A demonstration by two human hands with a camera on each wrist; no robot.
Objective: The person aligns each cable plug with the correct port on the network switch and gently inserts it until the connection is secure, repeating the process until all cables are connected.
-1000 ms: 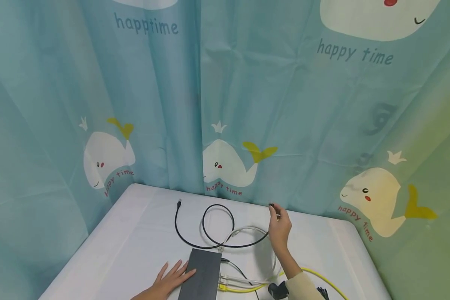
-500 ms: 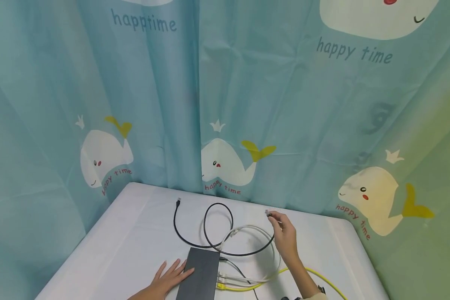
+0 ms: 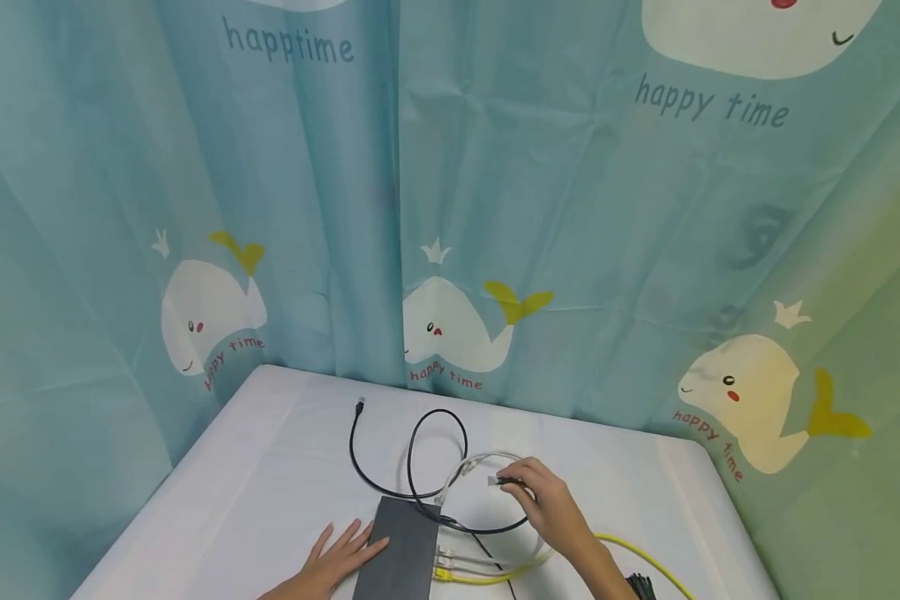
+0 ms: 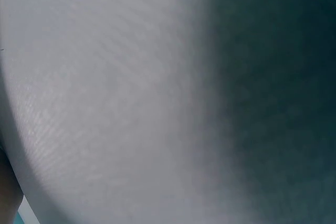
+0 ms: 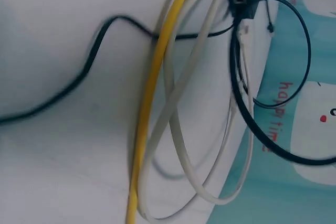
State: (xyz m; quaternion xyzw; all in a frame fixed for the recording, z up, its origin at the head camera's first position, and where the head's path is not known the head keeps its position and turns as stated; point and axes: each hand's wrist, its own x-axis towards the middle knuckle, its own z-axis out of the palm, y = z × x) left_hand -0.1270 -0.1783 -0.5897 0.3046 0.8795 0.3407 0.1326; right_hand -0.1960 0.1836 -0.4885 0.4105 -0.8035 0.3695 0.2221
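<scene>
In the head view my left hand (image 3: 330,565) lies with straight, spread fingers against a dark grey flat box (image 3: 399,550), fingertips on its left side and top. My right hand (image 3: 551,504) pinches the clear-tipped plug (image 3: 493,481) of a black network cable between thumb and fingers, above the table and right of the box. That black cable (image 3: 409,442) loops behind the box; its other plug (image 3: 359,406) lies at the back left. White network cables (image 5: 184,77) and a yellow network cable (image 5: 152,82) run from the box's right side. The left wrist view is a blur.
A thin black cord (image 5: 94,51) also leads to the box. A bundled black cord (image 3: 641,586) lies by the right forearm. The white table (image 3: 217,500) backs onto a blue whale-print curtain (image 3: 345,208).
My right hand has come from the table's back edge toward the box with the black cable's plug, turning the plug to point left. My left hand stays on the box.
</scene>
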